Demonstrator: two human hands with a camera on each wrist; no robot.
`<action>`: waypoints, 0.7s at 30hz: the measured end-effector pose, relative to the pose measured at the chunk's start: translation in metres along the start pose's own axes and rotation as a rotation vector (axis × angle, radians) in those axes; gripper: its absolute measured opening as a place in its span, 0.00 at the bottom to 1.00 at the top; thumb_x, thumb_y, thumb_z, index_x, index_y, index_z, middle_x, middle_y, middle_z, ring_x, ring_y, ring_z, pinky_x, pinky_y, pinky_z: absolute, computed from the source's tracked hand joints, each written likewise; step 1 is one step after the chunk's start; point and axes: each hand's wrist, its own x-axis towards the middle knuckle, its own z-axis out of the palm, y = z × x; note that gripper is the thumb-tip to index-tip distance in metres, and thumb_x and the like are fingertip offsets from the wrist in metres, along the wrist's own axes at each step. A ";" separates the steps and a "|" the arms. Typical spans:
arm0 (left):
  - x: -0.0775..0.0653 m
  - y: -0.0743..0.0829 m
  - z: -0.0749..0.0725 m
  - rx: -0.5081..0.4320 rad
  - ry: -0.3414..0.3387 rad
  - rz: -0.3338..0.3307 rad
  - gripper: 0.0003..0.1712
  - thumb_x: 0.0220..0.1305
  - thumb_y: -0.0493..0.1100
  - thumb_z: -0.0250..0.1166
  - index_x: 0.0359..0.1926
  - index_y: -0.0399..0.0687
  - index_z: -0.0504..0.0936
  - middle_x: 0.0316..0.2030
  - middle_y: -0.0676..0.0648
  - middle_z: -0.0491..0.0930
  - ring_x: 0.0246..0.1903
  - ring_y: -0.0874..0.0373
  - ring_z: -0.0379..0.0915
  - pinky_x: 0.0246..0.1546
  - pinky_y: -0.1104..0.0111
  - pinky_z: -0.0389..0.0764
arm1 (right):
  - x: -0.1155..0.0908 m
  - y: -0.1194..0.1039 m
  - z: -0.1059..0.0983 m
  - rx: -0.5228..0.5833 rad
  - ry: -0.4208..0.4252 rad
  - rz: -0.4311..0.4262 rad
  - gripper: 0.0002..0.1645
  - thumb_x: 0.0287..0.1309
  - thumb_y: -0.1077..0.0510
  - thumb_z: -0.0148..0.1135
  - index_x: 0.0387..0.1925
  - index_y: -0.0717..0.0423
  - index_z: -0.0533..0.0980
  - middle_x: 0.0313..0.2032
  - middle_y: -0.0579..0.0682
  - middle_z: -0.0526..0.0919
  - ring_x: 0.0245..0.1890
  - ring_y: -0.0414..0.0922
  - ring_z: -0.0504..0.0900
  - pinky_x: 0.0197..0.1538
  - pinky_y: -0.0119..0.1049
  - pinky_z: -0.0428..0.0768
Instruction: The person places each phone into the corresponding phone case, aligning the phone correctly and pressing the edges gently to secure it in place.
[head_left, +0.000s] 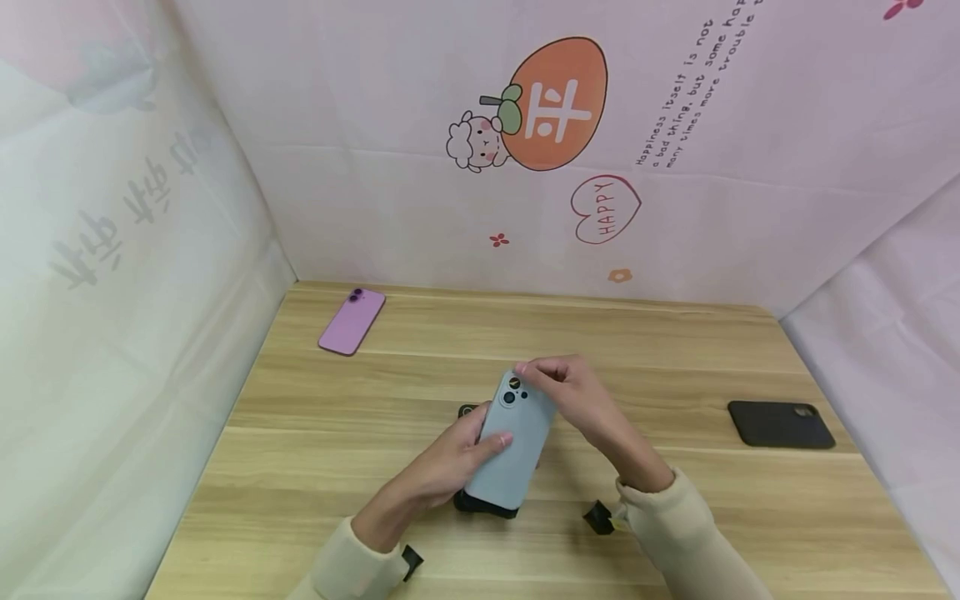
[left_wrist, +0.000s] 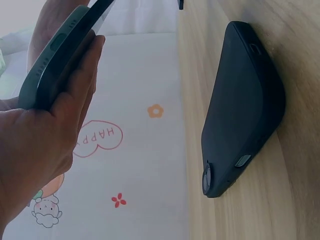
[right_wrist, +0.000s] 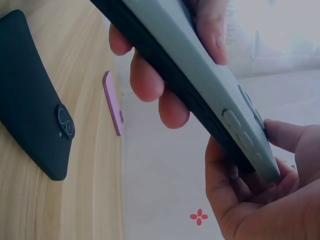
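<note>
A pale grey-blue phone case, its camera cutout at the top, lies back side up in the left hand. The left thumb rests on its back and the fingers curl beneath. Against its underside is a flat black phone or case; which of the two cannot be told. The right hand pinches the top corner by the camera, thumb and fingers on opposite faces. Below the hands, a black-cased phone lies on the table, mostly hidden in the head view.
A purple phone lies at the table's back left. Toward the right edge is a black phone case with a camera opening. Printed white cloth hangs behind the wooden table and at both sides.
</note>
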 end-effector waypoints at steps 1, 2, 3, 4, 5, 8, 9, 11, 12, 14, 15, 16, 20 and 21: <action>0.000 0.000 0.000 0.005 0.001 0.000 0.29 0.86 0.39 0.48 0.81 0.47 0.56 0.64 0.36 0.77 0.58 0.43 0.81 0.58 0.48 0.83 | 0.000 0.000 0.000 -0.004 -0.001 -0.002 0.18 0.76 0.48 0.63 0.41 0.57 0.90 0.47 0.52 0.90 0.45 0.48 0.83 0.45 0.39 0.83; 0.000 0.000 0.000 0.007 0.002 0.000 0.29 0.85 0.39 0.48 0.81 0.47 0.57 0.64 0.36 0.77 0.58 0.43 0.81 0.58 0.48 0.83 | 0.000 0.000 0.000 -0.006 0.000 -0.004 0.18 0.75 0.48 0.64 0.41 0.57 0.90 0.48 0.52 0.90 0.46 0.48 0.83 0.45 0.39 0.83; -0.001 0.000 0.000 0.011 0.003 0.000 0.29 0.85 0.39 0.49 0.81 0.46 0.57 0.64 0.36 0.77 0.58 0.43 0.81 0.58 0.48 0.83 | -0.001 0.000 0.000 -0.009 0.002 -0.005 0.17 0.75 0.49 0.64 0.41 0.56 0.90 0.49 0.52 0.90 0.46 0.48 0.83 0.45 0.39 0.83; -0.001 0.000 0.000 0.015 0.005 0.001 0.29 0.85 0.39 0.49 0.81 0.46 0.57 0.64 0.36 0.77 0.58 0.43 0.81 0.58 0.48 0.83 | -0.001 0.000 0.001 -0.008 0.001 -0.009 0.16 0.75 0.50 0.65 0.41 0.56 0.90 0.49 0.53 0.90 0.46 0.47 0.84 0.45 0.38 0.83; -0.001 0.000 0.000 0.019 0.007 0.001 0.29 0.85 0.38 0.49 0.81 0.46 0.57 0.64 0.36 0.77 0.58 0.43 0.81 0.58 0.48 0.83 | -0.001 0.000 0.001 -0.007 0.000 -0.014 0.15 0.74 0.50 0.65 0.41 0.57 0.91 0.50 0.53 0.90 0.47 0.47 0.84 0.45 0.38 0.83; -0.001 0.001 0.001 0.019 0.013 -0.005 0.30 0.84 0.38 0.51 0.80 0.45 0.57 0.64 0.36 0.76 0.58 0.43 0.80 0.59 0.48 0.83 | -0.003 0.000 0.001 -0.005 -0.004 -0.037 0.14 0.74 0.53 0.66 0.43 0.57 0.91 0.51 0.53 0.90 0.48 0.47 0.85 0.45 0.37 0.84; -0.001 0.001 0.001 0.018 0.016 -0.008 0.30 0.84 0.37 0.51 0.80 0.45 0.57 0.64 0.37 0.76 0.58 0.43 0.80 0.59 0.48 0.82 | -0.003 0.000 0.001 -0.006 -0.005 -0.046 0.13 0.73 0.53 0.66 0.43 0.58 0.91 0.51 0.54 0.90 0.49 0.47 0.86 0.46 0.37 0.84; -0.001 0.002 0.002 0.012 0.018 -0.011 0.30 0.83 0.36 0.52 0.80 0.44 0.58 0.64 0.37 0.76 0.58 0.43 0.80 0.59 0.48 0.82 | -0.003 0.000 0.001 -0.007 -0.006 -0.059 0.12 0.73 0.54 0.67 0.43 0.58 0.91 0.52 0.54 0.90 0.50 0.47 0.86 0.47 0.36 0.85; -0.001 0.002 0.002 0.009 0.019 -0.012 0.30 0.83 0.36 0.52 0.80 0.43 0.58 0.64 0.36 0.76 0.58 0.43 0.79 0.60 0.47 0.82 | -0.004 0.001 0.001 -0.007 -0.005 -0.064 0.12 0.73 0.55 0.67 0.43 0.58 0.91 0.52 0.54 0.90 0.50 0.46 0.86 0.47 0.36 0.85; -0.001 0.003 0.003 0.009 0.018 -0.008 0.31 0.82 0.34 0.52 0.80 0.43 0.58 0.64 0.36 0.75 0.59 0.42 0.78 0.61 0.47 0.81 | -0.004 0.001 0.002 -0.004 -0.006 -0.078 0.11 0.72 0.56 0.68 0.43 0.59 0.91 0.52 0.54 0.90 0.50 0.46 0.86 0.47 0.35 0.84; -0.001 0.003 0.003 0.010 0.016 -0.006 0.31 0.81 0.34 0.53 0.80 0.42 0.57 0.65 0.36 0.75 0.60 0.42 0.78 0.62 0.46 0.80 | -0.004 0.002 0.002 -0.002 -0.005 -0.083 0.11 0.72 0.56 0.68 0.44 0.59 0.90 0.51 0.55 0.90 0.49 0.46 0.87 0.46 0.34 0.84; -0.001 0.004 0.004 0.012 0.014 -0.004 0.32 0.81 0.33 0.53 0.80 0.42 0.57 0.65 0.36 0.75 0.61 0.42 0.78 0.62 0.46 0.80 | -0.004 0.002 0.003 0.001 -0.003 -0.088 0.11 0.72 0.57 0.68 0.44 0.60 0.90 0.50 0.55 0.91 0.48 0.46 0.87 0.45 0.34 0.84; -0.001 0.004 0.004 0.004 0.005 0.005 0.34 0.79 0.31 0.54 0.80 0.40 0.56 0.65 0.35 0.74 0.61 0.42 0.77 0.63 0.46 0.79 | -0.004 0.004 0.005 0.010 0.005 -0.104 0.10 0.70 0.58 0.69 0.44 0.61 0.90 0.47 0.55 0.91 0.44 0.44 0.87 0.42 0.32 0.83; -0.001 0.004 0.005 -0.001 0.006 0.007 0.34 0.78 0.30 0.54 0.80 0.39 0.56 0.65 0.35 0.74 0.61 0.42 0.77 0.62 0.46 0.79 | -0.004 0.005 0.006 0.012 0.008 -0.111 0.10 0.70 0.58 0.69 0.44 0.61 0.90 0.47 0.55 0.91 0.43 0.44 0.87 0.42 0.32 0.83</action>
